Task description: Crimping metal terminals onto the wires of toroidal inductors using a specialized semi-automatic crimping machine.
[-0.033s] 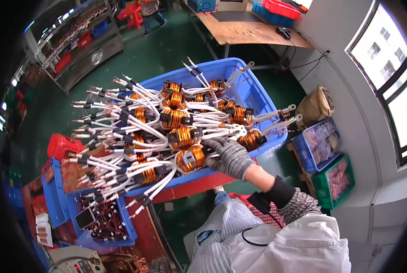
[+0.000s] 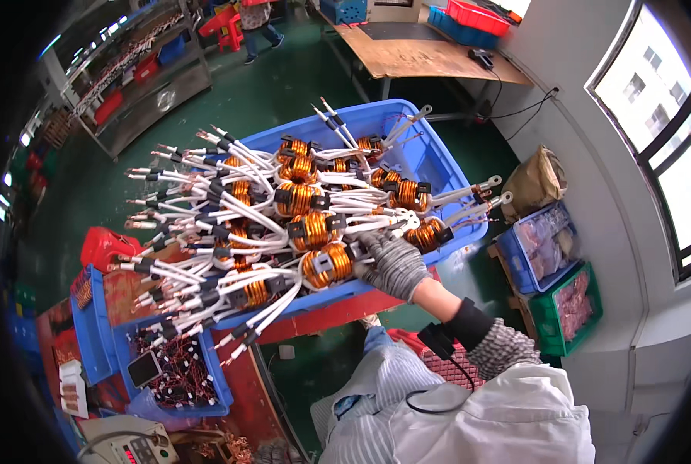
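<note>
A large blue tub (image 2: 443, 143) is heaped with copper-wound coils, their white leads fanning out to the left. My right hand (image 2: 396, 267), in a grey knit glove, is closed at the right end of the nearest copper coil (image 2: 327, 265). Its fingers bend over the tub's near edge, and the grip is partly hidden. White leads with ring terminals (image 2: 404, 223) lie just above my fingers. Another coil (image 2: 428, 235) rests to the right of the hand. At the lower edge, a patch of grey knit (image 2: 277, 452) may be my left hand; its fingers do not show.
A blue bin of small wired parts (image 2: 222, 398) sits on the red bench (image 2: 241, 379), lower left. Blue (image 2: 525, 251) and green crates (image 2: 566, 340) stand by the right wall. A wooden table (image 2: 430, 58) is at the back. A person (image 2: 260, 31) stands far off.
The nearer coils and their left-hand leads have shifted very slightly to the right. My right hand stays at the same coil, and the tub looks unmoved.
</note>
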`<state>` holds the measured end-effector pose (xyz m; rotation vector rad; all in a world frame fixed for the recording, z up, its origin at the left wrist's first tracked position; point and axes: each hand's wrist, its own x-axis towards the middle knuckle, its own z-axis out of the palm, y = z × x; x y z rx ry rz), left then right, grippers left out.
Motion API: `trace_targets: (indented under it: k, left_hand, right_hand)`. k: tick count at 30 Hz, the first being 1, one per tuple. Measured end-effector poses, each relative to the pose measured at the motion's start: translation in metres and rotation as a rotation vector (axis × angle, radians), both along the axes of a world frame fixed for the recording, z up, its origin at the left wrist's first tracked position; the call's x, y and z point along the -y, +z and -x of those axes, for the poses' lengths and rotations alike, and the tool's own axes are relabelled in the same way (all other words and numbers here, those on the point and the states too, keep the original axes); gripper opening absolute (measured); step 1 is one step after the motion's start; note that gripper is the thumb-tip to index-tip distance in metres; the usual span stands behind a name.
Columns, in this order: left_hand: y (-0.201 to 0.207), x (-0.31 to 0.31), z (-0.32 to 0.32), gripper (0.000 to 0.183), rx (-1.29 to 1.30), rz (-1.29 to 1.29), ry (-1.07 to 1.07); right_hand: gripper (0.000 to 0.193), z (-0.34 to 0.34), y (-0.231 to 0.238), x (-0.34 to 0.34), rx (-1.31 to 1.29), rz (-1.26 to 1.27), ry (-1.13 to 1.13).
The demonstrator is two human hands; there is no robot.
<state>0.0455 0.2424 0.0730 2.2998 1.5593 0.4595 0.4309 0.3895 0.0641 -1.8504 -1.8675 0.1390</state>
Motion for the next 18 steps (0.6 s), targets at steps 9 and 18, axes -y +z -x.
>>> trace_targets:
  k: [9, 18]
  left_hand:
    - [-0.017, 0.027, 0.044, 0.030, -0.002, 0.157, -0.056]
    - [-0.020, -0.003, 0.035, 0.030, -0.037, 0.283, -0.150]
  right_hand:
    - [0.040, 0.015, -0.018, -0.002, 0.163, -0.050, -0.111]
    - [0.037, 0.011, -0.018, -0.001, 0.135, -0.002, -0.091]
